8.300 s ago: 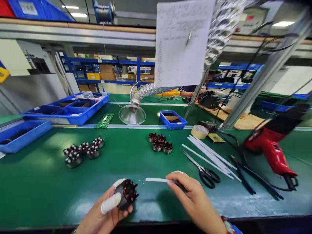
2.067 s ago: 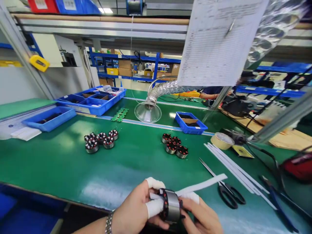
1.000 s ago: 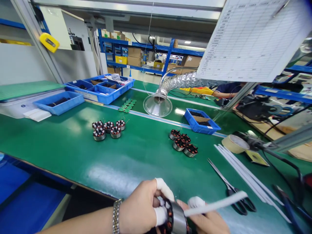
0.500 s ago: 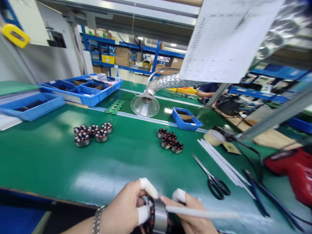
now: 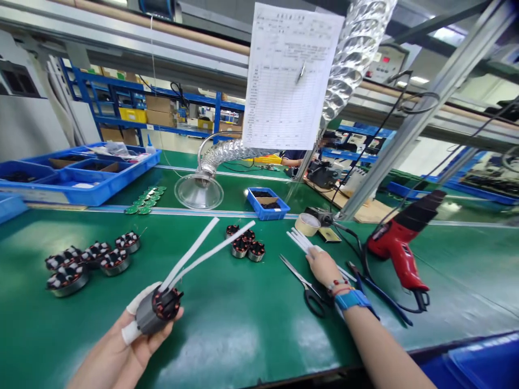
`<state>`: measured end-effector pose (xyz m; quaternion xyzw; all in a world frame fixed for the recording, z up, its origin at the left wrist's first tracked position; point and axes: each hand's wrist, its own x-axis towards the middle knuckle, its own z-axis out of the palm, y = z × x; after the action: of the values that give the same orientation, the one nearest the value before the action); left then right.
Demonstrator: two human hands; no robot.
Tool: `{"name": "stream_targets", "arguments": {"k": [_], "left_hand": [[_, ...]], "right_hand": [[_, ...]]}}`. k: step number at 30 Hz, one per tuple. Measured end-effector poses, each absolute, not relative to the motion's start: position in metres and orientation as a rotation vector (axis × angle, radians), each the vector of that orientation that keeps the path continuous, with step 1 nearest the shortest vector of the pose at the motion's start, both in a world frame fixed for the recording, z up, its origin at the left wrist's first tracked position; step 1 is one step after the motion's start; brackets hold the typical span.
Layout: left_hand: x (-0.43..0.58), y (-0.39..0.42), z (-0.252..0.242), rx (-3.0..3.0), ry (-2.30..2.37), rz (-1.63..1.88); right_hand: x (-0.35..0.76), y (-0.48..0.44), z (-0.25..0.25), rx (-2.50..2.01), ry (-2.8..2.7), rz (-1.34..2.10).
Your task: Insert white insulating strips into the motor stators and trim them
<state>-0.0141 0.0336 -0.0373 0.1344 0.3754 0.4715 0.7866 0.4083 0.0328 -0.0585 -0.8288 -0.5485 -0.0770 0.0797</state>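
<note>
Two tubes (image 5: 190, 253) now jut from the stator (image 5: 156, 316) clasped in the left hand (image 5: 117, 351); the right hand (image 5: 322, 266), grip unclear, touches spare tubes (image 5: 298, 239).

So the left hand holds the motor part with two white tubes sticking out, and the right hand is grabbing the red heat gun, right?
Not quite: in the head view the right hand reaches the loose white tubes on the mat; the red heat gun lies untouched. The left hand does hold the motor part.
</note>
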Motion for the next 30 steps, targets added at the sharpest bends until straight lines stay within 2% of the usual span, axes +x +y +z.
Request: {"name": "stream_targets", "arguments": {"k": [8,13,22,30], "left_hand": [[-0.016,0.034,-0.041,0.27,0.803,0.992],[-0.01,0.036,-0.046,0.188,0.825,0.866],[-0.004,0.025,-0.035,0.367,0.91,0.868],[0.01,0.014,-0.02,0.53,0.923,0.893]], "right_hand": [[0.39,0.012,-0.058,-2.35,-1.814,-0.14],[0.401,0.027,-0.049,-2.395,-1.766,-0.139],[0.399,0.045,-0.044,-2.383,-1.745,-0.127],[0.347,0.002,-0.007,-1.883,-1.937,-0.024]]}}
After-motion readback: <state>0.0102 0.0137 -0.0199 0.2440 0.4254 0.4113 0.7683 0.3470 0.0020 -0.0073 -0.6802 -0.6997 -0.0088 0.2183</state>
